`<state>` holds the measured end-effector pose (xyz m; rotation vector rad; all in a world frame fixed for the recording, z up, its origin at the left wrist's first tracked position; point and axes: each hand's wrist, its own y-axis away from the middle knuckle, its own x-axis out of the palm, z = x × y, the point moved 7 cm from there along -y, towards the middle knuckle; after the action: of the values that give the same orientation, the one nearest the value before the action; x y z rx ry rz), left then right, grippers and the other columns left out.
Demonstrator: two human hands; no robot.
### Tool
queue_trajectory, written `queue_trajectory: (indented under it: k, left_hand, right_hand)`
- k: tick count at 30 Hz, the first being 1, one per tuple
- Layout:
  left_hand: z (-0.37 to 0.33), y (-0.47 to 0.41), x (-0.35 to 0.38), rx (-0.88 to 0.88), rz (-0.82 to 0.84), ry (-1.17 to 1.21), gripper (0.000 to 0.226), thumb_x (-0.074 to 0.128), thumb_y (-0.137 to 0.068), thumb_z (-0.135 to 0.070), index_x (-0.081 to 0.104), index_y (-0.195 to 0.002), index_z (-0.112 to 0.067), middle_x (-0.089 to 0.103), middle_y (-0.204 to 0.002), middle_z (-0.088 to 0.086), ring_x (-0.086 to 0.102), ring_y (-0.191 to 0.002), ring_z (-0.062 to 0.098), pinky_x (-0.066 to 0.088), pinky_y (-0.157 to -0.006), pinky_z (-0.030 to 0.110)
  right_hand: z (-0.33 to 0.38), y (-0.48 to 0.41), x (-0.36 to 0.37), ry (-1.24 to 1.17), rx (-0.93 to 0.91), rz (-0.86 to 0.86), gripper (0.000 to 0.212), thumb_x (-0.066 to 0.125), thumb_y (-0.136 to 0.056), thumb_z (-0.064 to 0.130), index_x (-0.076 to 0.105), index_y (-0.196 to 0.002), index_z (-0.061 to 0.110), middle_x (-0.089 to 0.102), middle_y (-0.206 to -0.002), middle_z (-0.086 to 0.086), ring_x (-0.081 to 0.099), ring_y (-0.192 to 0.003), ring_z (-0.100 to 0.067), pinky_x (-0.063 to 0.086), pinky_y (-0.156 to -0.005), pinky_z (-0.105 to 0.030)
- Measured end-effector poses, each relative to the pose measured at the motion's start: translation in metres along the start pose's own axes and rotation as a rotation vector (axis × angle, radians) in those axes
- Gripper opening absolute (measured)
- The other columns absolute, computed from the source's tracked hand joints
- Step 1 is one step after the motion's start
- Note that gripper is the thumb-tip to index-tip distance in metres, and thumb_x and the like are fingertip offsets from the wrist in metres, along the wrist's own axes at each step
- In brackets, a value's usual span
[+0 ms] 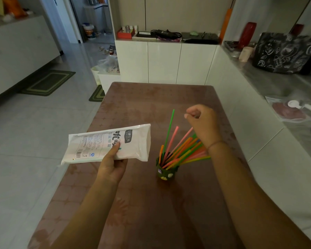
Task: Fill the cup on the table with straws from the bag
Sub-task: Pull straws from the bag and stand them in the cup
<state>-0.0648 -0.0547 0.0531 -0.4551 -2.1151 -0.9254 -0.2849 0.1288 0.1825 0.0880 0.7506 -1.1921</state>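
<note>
gripping the bag (97, 146) in your left hand (113, 166), thumb on top, you hold your right hand (203, 123) curled and empty above the straws (184, 150) in the cup (166, 173).

12 o'clock: white cabinet (163, 62) at far wall. On top: red box (125, 34) at left end, black cable bundle (166, 33) in the middle, dark flat case (199, 38) to the right.
1 o'clock: orange upright object (225, 24), kind unclear.
2 o'clock: black doodle-print tote (285, 53), red bottle (247, 34) just left of it.
3 o'clock: white scoop (294, 104) lying on pink sheet (287, 113).
10 o'clock: green striped mat (48, 82) on tiled floor (34, 132); second mat (97, 94) nearer centre.
11 o'clock: slippers (104, 50), farther back.
</note>
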Motion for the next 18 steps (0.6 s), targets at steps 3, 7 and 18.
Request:
queue_trajectory:
  k: [3,7,18]
  left_hand:
    - [-0.001,0.001,0.003,0.010,0.003,0.002,0.055,0.061,-0.084,0.005,0.052,-0.134,-0.015,0.069,-0.117,0.005,0.069,-0.100,0.019,0.060,-0.074,0.034]
    - [-0.003,0.001,0.007,0.019,0.019,-0.004,0.055,0.060,-0.084,0.005,0.051,-0.134,-0.015,0.070,-0.115,0.005,0.071,-0.096,0.018,0.060,-0.075,0.035]
    - [0.000,0.001,0.006,-0.005,0.009,-0.035,0.046,0.059,-0.086,0.004,0.055,-0.127,-0.016,0.069,-0.115,0.005,0.065,-0.109,0.021,0.058,-0.080,0.037]
  right_hand:
    - [0.003,-0.028,0.021,0.039,0.039,0.119,0.026,0.069,-0.080,0.017,0.066,-0.105,0.008,0.068,-0.100,-0.012,0.062,-0.089,-0.023,0.053,-0.086,-0.038]
    - [0.008,-0.044,0.049,0.148,0.039,0.302,0.035,0.066,-0.084,0.020,0.064,-0.117,0.009,0.067,-0.112,-0.011,0.062,-0.103,-0.026,0.047,-0.093,-0.030]
    - [0.000,-0.029,0.065,0.392,-0.060,0.499,0.015,0.062,-0.083,0.006,0.076,-0.087,0.010,0.074,-0.097,-0.009,0.067,-0.088,-0.026,0.055,-0.084,-0.039]
